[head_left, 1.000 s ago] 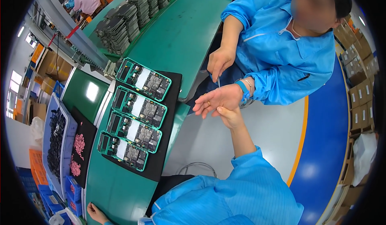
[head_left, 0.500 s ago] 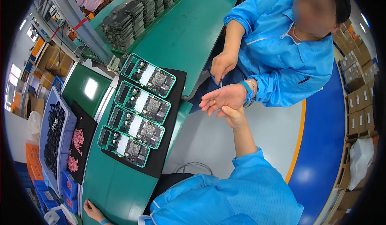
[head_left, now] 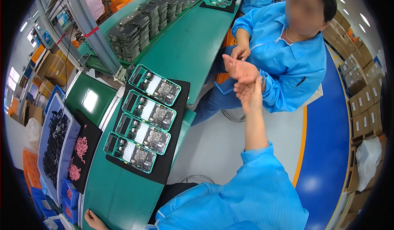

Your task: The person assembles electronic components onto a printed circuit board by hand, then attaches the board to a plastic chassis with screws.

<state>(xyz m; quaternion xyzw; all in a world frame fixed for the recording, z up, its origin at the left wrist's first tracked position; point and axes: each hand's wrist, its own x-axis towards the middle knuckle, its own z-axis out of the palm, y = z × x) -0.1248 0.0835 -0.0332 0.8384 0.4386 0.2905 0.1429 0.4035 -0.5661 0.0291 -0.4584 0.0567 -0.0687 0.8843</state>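
My right hand point(head_left: 248, 93) is stretched out in front of me, palm up with its fingers apart. It touches the underside of a co-worker's wrist, beside the co-worker's upturned hand point(head_left: 241, 70). The co-worker's other hand point(head_left: 240, 52) is at the fingers of that upturned hand; whether it holds anything is hard to see. At the lower left, my left hand point(head_left: 94, 220) rests on the green table point(head_left: 119, 197), loosely curled and holding nothing visible. Several teal-framed phone housings with circuit boards point(head_left: 143, 133) lie in a row on a black mat point(head_left: 180, 106).
Stacks of dark flat parts point(head_left: 129, 39) stand along the far table. Left of me are a bin of black parts point(head_left: 72, 137), pink pieces point(head_left: 81, 147) on a black mat and blue boxes point(head_left: 69, 193). A grey post point(head_left: 88, 28) rises behind the housings. Cartons point(head_left: 361, 115) line the right side.
The view has shifted slightly. My right hand has loosened from around the co-worker's hand and turned palm up. The co-worker's hands have moved up and away. My left hand stays on the table.
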